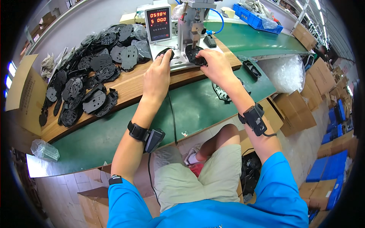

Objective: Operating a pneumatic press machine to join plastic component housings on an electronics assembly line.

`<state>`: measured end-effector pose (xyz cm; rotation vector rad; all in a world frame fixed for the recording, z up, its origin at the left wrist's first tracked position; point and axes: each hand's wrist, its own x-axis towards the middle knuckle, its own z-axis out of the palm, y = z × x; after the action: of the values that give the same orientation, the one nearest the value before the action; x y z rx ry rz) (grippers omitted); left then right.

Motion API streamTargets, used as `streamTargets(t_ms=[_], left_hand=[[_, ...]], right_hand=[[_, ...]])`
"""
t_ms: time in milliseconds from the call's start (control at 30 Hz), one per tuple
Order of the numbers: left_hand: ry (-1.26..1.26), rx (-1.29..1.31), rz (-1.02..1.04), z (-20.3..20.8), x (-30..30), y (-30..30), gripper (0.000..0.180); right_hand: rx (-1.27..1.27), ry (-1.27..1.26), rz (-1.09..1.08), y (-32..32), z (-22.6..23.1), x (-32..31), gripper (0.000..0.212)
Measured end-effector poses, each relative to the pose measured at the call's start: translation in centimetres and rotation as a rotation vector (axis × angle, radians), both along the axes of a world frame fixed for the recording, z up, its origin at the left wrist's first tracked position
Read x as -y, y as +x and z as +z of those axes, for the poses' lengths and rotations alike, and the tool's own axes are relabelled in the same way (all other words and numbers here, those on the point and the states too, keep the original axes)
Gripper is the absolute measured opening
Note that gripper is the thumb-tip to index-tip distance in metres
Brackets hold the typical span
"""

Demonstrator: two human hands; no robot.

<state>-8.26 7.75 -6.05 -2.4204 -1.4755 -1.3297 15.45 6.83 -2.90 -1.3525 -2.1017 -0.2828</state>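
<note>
A small bench press (194, 28) stands on a pale metal base, its tip coming down over a black molded plastic shell (192, 55). My right hand (217, 65) grips the near right edge of that shell with thumb and fingers. On the left side of the base, my left hand (156, 76) has its fingers closed on a black rounded plastic piece (165, 53), which they partly cover. Left of the press, a heap of black plastic shells (100, 62) spreads over the wooden board (125, 85).
A counter box (158, 23) with red digits stands behind my left hand. Right of the board lie a black tray-like part (251, 69) and a dark flat part (220, 91) on the green bench (205, 108). A blue crate (256, 19) sits behind; a cardboard box (24, 97) stands left.
</note>
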Motion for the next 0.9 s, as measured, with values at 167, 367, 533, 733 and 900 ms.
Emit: streamTargets(t_ms=[167, 367, 533, 733, 900], left_hand=[[0.138, -0.060, 0.015, -1.1, -0.4, 0.1, 0.039], [0.220, -0.093, -0.087, -0.9, 0.4, 1.3, 0.046], [0.270, -0.163, -0.185, -0.5, 1.4, 2.7, 0.056], [0.297, -0.333, -0.214, 0.2, -1.3, 6.8, 0.049], [0.264, -0.344, -0.173, -0.6, -2.3, 8.7, 0.045]], right_hand=[[-0.004, -0.020, -0.021, -0.2, 0.0, -0.1, 0.030], [-0.199, 0.100, 0.011, 0.6, -0.6, 1.2, 0.033], [-0.335, 0.138, 0.017, -1.3, -5.0, 10.4, 0.049], [-0.335, -0.007, 0.006, -2.4, -8.7, 12.6, 0.052], [-0.318, 0.013, 0.046, -2.2, -9.0, 12.8, 0.049]])
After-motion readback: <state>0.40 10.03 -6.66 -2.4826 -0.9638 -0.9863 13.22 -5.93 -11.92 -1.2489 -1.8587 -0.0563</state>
